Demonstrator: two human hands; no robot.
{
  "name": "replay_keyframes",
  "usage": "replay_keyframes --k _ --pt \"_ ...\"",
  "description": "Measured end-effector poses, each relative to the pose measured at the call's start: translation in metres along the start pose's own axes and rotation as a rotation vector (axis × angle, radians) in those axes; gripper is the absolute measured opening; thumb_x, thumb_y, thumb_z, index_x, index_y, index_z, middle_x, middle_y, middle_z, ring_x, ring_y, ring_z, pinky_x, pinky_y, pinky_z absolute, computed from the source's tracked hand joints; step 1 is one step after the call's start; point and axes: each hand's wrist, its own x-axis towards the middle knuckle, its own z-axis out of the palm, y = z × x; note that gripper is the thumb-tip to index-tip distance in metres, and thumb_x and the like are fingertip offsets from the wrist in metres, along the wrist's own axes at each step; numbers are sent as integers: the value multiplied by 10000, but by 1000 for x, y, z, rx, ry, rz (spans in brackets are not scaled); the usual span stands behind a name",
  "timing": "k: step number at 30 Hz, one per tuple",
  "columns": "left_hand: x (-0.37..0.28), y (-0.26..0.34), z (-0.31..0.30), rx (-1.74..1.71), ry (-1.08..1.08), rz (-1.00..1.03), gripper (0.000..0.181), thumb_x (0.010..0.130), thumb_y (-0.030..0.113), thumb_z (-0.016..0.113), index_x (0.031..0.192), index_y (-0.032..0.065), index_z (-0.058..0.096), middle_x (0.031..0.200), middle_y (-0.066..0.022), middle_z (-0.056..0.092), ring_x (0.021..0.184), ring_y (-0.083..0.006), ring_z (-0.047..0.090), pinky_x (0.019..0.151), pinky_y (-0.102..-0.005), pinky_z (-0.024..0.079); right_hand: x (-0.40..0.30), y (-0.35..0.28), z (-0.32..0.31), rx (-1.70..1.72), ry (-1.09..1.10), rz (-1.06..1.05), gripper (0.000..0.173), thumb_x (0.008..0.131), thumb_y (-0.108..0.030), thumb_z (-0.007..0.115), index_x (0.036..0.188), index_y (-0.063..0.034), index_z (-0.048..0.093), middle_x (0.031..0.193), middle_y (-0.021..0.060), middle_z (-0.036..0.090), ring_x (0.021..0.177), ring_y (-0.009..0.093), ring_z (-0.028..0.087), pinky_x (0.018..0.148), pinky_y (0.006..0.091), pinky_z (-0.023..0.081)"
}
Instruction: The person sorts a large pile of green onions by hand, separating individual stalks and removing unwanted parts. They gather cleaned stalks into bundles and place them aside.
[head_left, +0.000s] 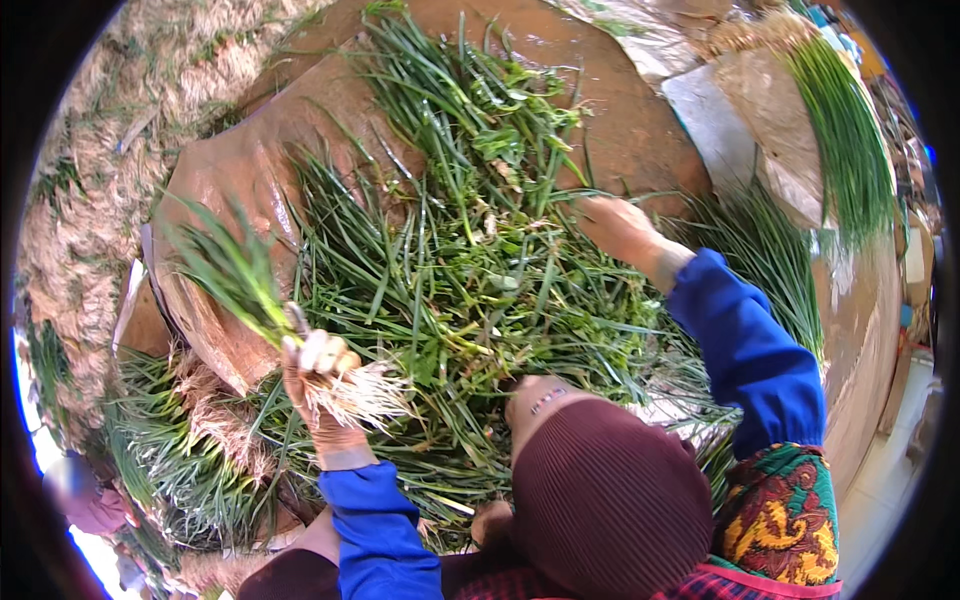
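Note:
My left hand grips a small bunch of leafy green stalks with roots, likely scallions or garlic chives. Its leaves point up and to the left, while the pale roots hang out past my fingers on the right. At the right side of a loose heap of greens, my right hand reaches in, its fingertips among thin leaves. Whether those fingers hold a stalk cannot be made out. Long leaves, broader weedy leaves and yellowed bits are mixed in the heap, which lies in front of my knees.
A wet brown sheet lies beneath the heap. Rooted bundles are piled at lower left, and a long bundle rests at upper right. Many pale-rooted bundles cover the left side. Another person is at the lower left edge.

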Motion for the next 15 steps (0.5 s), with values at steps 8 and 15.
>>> replay_keyframes --k 8,15 --pt "19 -27 -47 -61 24 -268 350 959 261 399 1194 18 487 608 -1 405 509 -114 399 471 -272 403 143 -32 85 26 122 417 294 774 -267 580 942 -27 602 933 195 627 838 363 601 759 425 482" --pt "21 -12 -42 -8 -26 -309 314 959 261 403 1073 -8 518 590 4 452 475 -114 429 449 -264 398 106 -39 11 1528 281 298 283 850 -352 612 948 -88 647 675 0 576 452 122 475 409 242 377"
